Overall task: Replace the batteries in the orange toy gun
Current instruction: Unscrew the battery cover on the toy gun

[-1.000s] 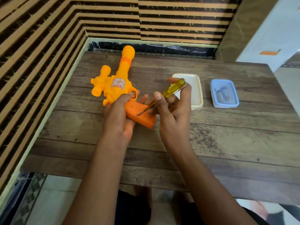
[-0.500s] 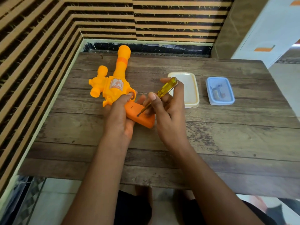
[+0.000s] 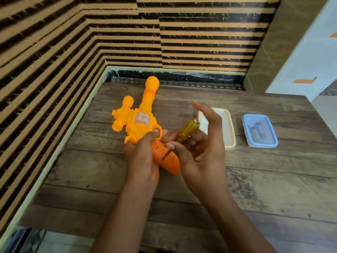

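The orange toy gun (image 3: 140, 125) lay on the wooden table (image 3: 255, 189) towards its far left corner, barrel pointing away. The left hand (image 3: 141, 161) was wrapped round its grip. The right hand (image 3: 200, 152) pinched a screwdriver (image 3: 186, 131), tip on the grip's cover and upper fingers splayed. The gun was judged light, rigid, smooth hollow plastic, best held at the grip. A cream container (image 3: 228, 136) and a blue container (image 3: 259, 130) stood to the right. Striped walls (image 3: 200, 42) enclosed the corner.

The left grip (image 3: 142, 161) holds the orange plastic toy gun (image 3: 140, 123) by its handle. The right grip (image 3: 200, 150) pinches the yellow-handled screwdriver (image 3: 187, 130). The screwdriver tip contacts the handle.
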### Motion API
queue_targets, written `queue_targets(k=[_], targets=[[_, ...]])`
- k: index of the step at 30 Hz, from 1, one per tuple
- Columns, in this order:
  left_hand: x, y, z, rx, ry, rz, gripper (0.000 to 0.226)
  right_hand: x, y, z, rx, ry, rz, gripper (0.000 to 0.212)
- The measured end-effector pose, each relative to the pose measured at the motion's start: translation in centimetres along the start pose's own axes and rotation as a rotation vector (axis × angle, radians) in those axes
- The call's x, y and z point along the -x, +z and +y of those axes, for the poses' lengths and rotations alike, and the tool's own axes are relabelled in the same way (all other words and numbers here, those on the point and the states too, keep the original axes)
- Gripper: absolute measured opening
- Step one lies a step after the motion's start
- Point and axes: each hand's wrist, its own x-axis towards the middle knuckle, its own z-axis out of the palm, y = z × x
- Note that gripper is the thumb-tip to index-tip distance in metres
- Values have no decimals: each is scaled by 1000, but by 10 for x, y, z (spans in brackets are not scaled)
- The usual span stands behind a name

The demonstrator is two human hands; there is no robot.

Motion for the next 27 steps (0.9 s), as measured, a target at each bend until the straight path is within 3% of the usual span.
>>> queue_targets(k=[2, 12, 17, 24, 27], targets=[[-1, -1, 2, 20, -25, -26, 25, 0, -1, -1, 43, -51, -42, 72], [1, -4, 2, 21, 1, -62, 38, -19, -4, -13, 250, -231, -106, 20], [-2, -3, -1, 10, -8, 4, 31, -5, 1, -8, 249, -226, -14, 15], [-11, -3, 0, 4, 8, 22, 19, -2, 1, -6, 148, -133, -87, 10], [-12, -4, 0, -7, -9, 55, 29, -4, -1, -1, 91, -119, -141, 17]])
